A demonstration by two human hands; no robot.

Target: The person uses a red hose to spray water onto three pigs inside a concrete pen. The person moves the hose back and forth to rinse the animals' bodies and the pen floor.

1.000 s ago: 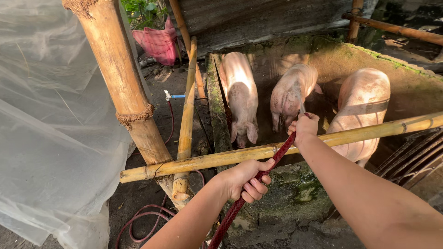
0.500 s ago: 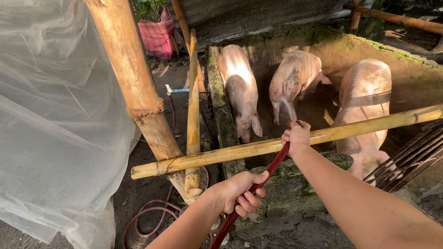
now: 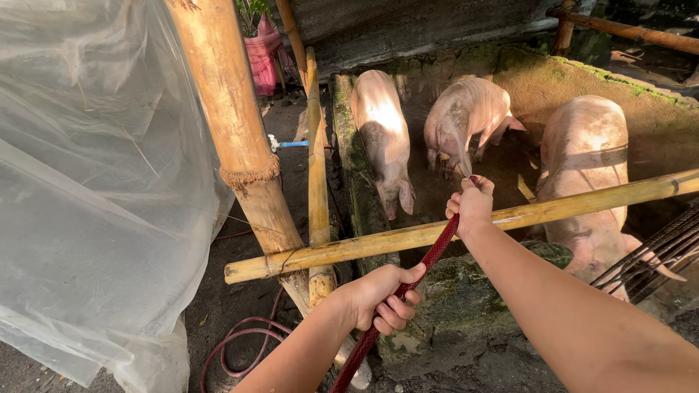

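- Strong daylight came from the upper left, bright on the bamboo post (image 3: pixel 233 131) and the pigs' backs (image 3: pixel 380 116).
- The plastic sheet (image 3: pixel 95 182) glared pale and washed out.
- The pen floor (image 3: pixel 510 167) and the ground by the low wall lay in deep shadow.
- Focus was sharp throughout, with wide-angle stretching at the edges.

Your right hand (image 3: pixel 472 206) hides the red hose's (image 3: pixel 435 253) nozzle end. The bamboo rail (image 3: pixel 408 236) covers part of the nearest pig (image 3: pixel 588 175).
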